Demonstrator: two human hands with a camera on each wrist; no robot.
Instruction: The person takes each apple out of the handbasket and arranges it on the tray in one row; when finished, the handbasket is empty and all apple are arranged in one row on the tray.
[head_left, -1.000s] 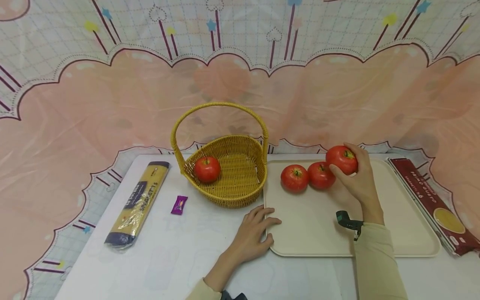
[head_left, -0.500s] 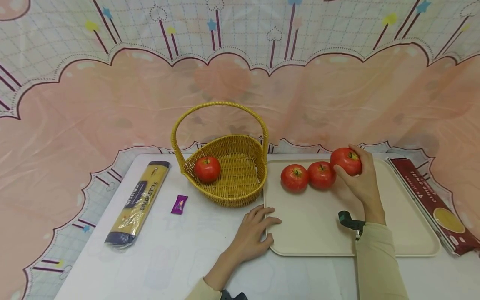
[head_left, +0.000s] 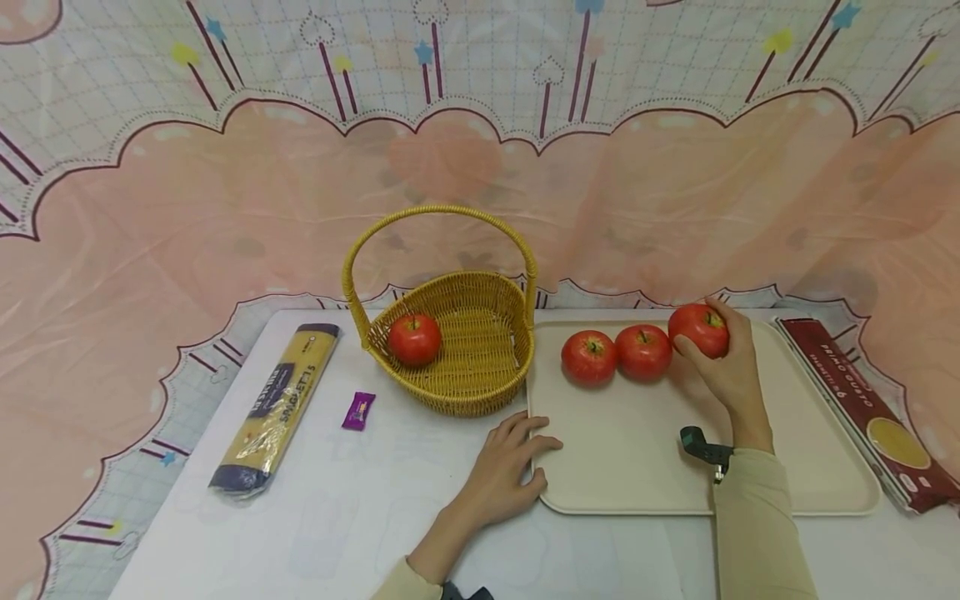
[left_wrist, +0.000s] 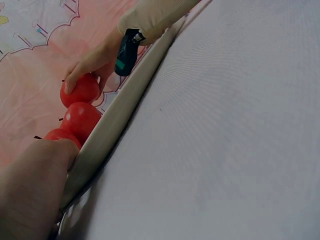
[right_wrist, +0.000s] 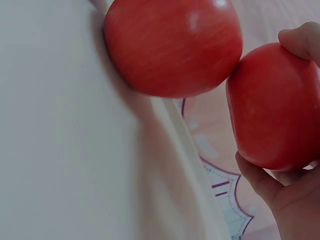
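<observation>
In the head view, your right hand [head_left: 731,362] has thumb and fingers curled round an apple [head_left: 699,327], spread only as wide as the fruit. The apple sits out at the fingertips, stem up, about midway along the far edge of the tray [head_left: 637,467]. Two more apples [head_left: 617,354] stand in a row just to its left, toward the tray's far left corner. Your left hand [head_left: 506,475] lies over the tray's left edge near the near left corner, fingers loosely spread and gripping no apple. Past that edge, a basket [head_left: 465,407] holds a fourth apple [head_left: 415,339].

In the left wrist view, your right hand covers one side of the held apple; the next apple is right beside it, and the third is partly hidden.

In the right wrist view, digits press opposite sides of the held apple. You cannot tell whether it touches the tray.
</observation>
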